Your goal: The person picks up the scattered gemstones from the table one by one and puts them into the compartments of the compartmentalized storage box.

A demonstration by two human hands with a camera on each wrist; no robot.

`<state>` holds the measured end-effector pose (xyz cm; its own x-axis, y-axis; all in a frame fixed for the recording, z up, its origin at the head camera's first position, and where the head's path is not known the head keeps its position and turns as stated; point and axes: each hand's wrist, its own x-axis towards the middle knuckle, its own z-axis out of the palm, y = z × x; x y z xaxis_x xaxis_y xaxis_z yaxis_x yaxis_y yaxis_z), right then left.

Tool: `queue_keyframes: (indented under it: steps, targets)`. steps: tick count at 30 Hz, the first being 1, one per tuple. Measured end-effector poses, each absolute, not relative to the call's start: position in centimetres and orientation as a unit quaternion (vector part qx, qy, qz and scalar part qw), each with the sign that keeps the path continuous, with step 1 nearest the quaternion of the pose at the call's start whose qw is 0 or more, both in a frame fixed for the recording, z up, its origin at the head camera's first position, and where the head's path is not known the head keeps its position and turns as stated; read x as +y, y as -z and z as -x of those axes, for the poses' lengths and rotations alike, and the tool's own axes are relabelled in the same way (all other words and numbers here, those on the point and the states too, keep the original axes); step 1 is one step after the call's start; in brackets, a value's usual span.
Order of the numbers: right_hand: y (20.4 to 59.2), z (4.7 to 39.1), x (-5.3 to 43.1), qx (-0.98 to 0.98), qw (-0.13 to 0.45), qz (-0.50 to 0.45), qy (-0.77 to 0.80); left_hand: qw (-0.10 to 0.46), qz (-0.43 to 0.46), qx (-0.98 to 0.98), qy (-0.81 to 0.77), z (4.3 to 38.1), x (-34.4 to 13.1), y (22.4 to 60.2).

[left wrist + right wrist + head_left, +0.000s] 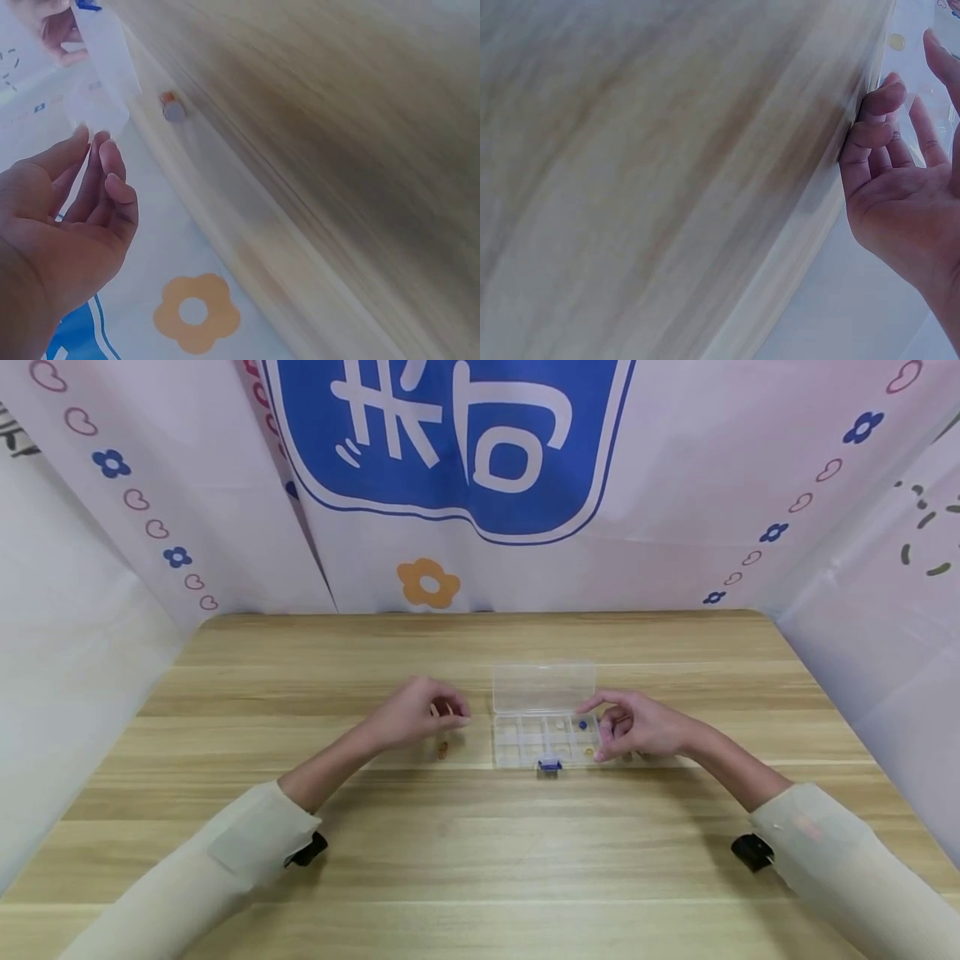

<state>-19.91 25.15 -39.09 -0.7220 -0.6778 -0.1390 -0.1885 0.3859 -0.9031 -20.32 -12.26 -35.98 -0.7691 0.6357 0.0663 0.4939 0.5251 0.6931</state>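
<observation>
A clear plastic compartment box [531,750] lies on the table with its lid [543,687] swung back. A blue piece [582,725] and a yellow piece [589,752] sit in its right-hand compartments. My left hand [411,717] hovers left of the box, thumb and index fingertips brought together; I cannot tell whether something tiny is between them. Below that hand a small orange-brown piece [442,748] lies on the table, beside a greyish one [174,112] in the left wrist view. My right hand [648,724] rests at the box's right end, thumb and index finger spread along it, other fingers loosely bent.
The wooden table [480,860] meets a printed cloth backdrop [637,568] along its far edge. A blue latch [550,766] juts from the box's front. Dark straps [752,852] show by both sleeves.
</observation>
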Motion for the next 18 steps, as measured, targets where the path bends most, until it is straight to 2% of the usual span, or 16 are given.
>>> queue_keyframes:
  steps: [18]
  targets:
    - [39.5, 20.0, 25.3, 0.789, 0.251, 0.282, 0.485, 0.114, -0.313, 0.846, -0.417, 20.3, -9.3, 36.1]
